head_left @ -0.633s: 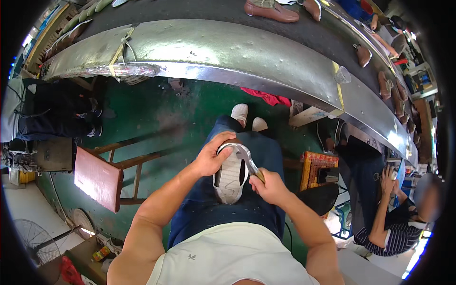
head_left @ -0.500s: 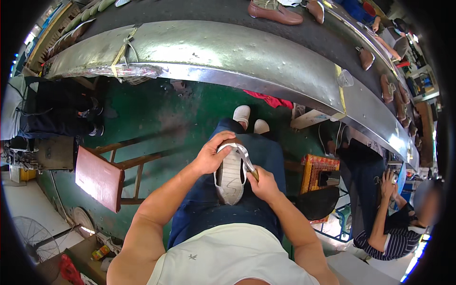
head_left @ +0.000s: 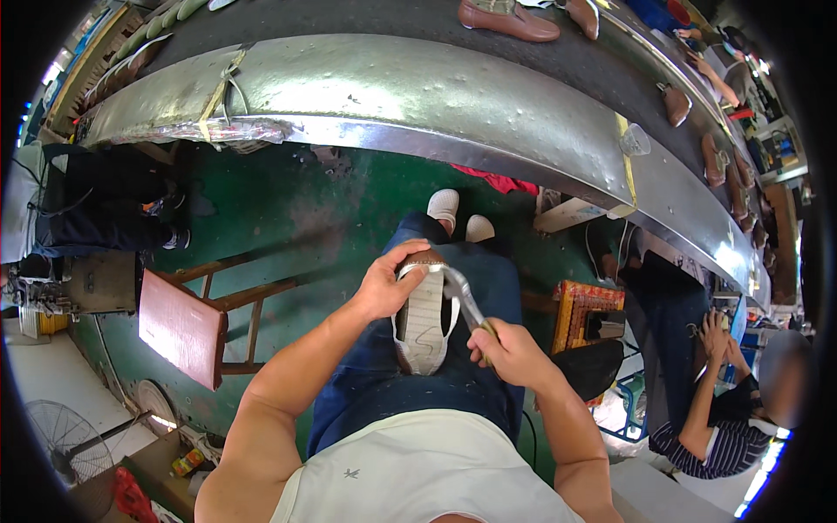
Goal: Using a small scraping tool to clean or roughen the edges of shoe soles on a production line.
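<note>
A shoe point(head_left: 424, 324) lies sole up across my lap, its pale insole facing me and white upper edging standing loose around it. Brown leather shows at its far end. There my left hand point(head_left: 389, 284) is closed around the shoe, with the thumb pressed on the edge. My right hand point(head_left: 514, 354) grips metal pincers point(head_left: 465, 301) by the handles, to the right of the shoe. The head of the pincers is at the white edging near the far right of the shoe; whether the jaws bite it I cannot tell.
A metal-edged conveyor bench point(head_left: 366, 87) curves across the far side, with brown shoes point(head_left: 510, 21) on it. On the left stands a stool point(head_left: 181, 324) with a pinkish seat, and a fan point(head_left: 65, 453). Another person point(head_left: 724, 436) sits at right; someone stands far left.
My right hand has moved back and to the right, and more of the pincers shows. My left hand and the shoe have stayed nearly in place.
</note>
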`<state>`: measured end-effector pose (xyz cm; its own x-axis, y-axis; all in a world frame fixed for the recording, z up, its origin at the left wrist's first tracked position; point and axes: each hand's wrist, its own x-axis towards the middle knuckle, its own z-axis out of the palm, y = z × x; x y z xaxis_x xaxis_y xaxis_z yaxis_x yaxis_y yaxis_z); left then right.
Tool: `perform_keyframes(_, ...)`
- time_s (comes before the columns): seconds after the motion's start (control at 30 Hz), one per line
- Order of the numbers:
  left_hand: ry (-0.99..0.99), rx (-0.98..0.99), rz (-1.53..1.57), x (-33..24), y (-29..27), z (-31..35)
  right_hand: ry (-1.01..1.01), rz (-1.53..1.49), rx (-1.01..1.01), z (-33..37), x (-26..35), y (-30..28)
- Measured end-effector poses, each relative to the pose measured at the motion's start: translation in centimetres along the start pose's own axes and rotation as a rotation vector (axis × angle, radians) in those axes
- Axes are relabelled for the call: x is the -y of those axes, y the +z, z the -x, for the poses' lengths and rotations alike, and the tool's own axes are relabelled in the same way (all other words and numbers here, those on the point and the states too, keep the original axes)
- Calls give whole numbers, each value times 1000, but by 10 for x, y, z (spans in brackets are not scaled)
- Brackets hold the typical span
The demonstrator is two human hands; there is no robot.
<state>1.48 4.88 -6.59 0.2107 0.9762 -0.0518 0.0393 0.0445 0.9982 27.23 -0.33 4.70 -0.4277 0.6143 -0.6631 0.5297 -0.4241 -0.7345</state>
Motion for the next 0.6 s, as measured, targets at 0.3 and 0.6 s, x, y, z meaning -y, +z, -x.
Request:
perform_keyframes(0.3, -19, 19, -178, 4, -11, 13, -258, 173, -329, -39, -19, 15)
perform_keyframes(0.6, -356, -120, -107, 16, 36, 101, -50, -216, -433, -65, -93, 69)
